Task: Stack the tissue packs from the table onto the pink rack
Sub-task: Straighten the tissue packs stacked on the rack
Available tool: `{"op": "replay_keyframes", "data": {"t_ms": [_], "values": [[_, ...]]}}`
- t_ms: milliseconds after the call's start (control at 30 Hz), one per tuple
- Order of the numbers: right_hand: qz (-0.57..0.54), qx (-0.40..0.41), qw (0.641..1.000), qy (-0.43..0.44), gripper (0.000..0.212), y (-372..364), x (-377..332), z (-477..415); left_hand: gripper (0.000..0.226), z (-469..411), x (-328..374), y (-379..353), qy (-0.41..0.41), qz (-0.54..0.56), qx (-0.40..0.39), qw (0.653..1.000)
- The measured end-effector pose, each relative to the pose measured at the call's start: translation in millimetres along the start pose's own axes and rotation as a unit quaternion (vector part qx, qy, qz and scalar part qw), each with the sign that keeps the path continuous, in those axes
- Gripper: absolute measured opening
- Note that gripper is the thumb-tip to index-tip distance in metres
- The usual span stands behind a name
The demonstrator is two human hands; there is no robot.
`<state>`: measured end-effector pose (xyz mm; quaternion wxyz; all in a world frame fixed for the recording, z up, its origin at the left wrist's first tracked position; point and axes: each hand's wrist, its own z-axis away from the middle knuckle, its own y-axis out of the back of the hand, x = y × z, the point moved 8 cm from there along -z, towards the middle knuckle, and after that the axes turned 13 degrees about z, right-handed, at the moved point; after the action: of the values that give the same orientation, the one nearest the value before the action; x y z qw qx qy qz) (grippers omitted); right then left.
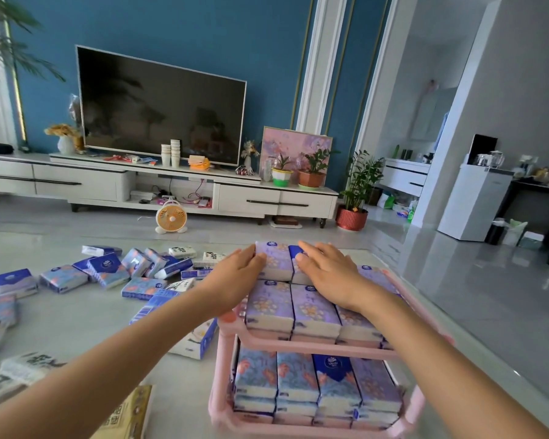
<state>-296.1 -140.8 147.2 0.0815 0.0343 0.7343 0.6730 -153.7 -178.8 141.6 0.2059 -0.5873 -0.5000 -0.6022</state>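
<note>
- Forearms (114,356) reach over a pink rack (228,340), a two-tier frame of smooth plastic tubes filled with rectangular, glossy-wrapped tissue packs (274,261).
- Far-row packs on the top tier sit between and under the hands.
- Left hand (235,269), fingers straight, presses their left side.
- Right hand (328,269) lies flat on top.
- Loose packs (108,269) litter the pale table (76,315) to the left.

L hand (235,269), R hand (328,267) flat on top tissue packs (274,264), pink rack (298,346) below, loose packs (108,267) at left
</note>
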Motion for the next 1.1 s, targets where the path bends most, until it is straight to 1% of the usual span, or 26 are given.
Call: {"op": "replay_keyframes", "data": {"t_ms": [133, 267, 400, 467, 500, 600, 633, 700, 767, 867, 933, 1000, 1100], "values": [[0.0, 0.006, 1.0, -0.004, 0.051, 0.0, -1.8, -0.4, 0.031, 0.5, -1.6, 0.5, 0.003, 0.01, -0.003, 1.0], [-0.004, 0.006, 1.0, -0.007, 0.051, 0.4, -1.0, -2.1, 0.015, 1.2, -0.1, -0.4, 0.002, 0.006, -0.001, 1.0], [0.002, 0.005, 1.0, -0.006, 0.051, 1.6, -1.9, -1.6, 0.029, 1.7, 1.7, -0.8, -0.006, 0.02, -0.004, 1.0], [-0.012, 0.014, 1.0, -0.008, 0.053, 4.3, -1.6, -0.5, 0.024, 2.4, 1.5, -1.1, -0.001, 0.029, -0.001, 1.0], [-0.03, 0.035, 0.999, -0.004, 0.053, 9.4, -1.8, 1.2, 0.024, 3.7, 1.8, -0.1, 0.004, 0.032, 0.005, 0.999], [-0.112, 0.133, 0.985, 0.016, 0.052, 37.9, 1.0, 18.0, 0.049, 10.5, 4.0, 9.3, -0.016, 0.03, 0.047, 0.998], [-0.141, 0.154, 0.978, 0.016, 0.05, 46.1, 5.5, 27.7, 0.051, 16.0, 5.5, 13.6, -0.029, 0.03, 0.063, 0.997], [-0.176, 0.17, 0.97, 0.005, 0.046, 54.2, 20.2, 49.4, 0.049, 30.9, 9.2, 18.4, -0.056, 0.029, 0.072, 0.995], [-0.171, 0.168, 0.971, -0.011, 0.04, 51.4, 37.3, 71.9, 0.046, 50.3, 11.0, 18.8, -0.08, 0.004, 0.062, 0.995], [-0.174, 0.175, 0.968, -0.04, 0.031, 38.1, 59.6, 100.7, 0.045, 74.2, 11.6, 17.2, -0.134, -0.094, 0.048, 0.985], [-0.168, 0.18, 0.968, -0.046, 0.028, 28.6, 69.9, 112.2, 0.056, 82.9, 10.4, 13.2, -0.148, -0.142, 0.036, 0.978], [-0.141, 0.179, 0.973, -0.043, 0.028, 22.6, 72.0, 117.2, 0.066, 86.2, 9.9, 8.1, -0.15, -0.162, 0.023, 0.975], [-0.103, 0.179, 0.978, -0.022, 0.03, 17.9, 68.6, 116.6, 0.059, 87.2, 7.5, 4.2, -0.135, -0.157, 0.027, 0.978]]}}
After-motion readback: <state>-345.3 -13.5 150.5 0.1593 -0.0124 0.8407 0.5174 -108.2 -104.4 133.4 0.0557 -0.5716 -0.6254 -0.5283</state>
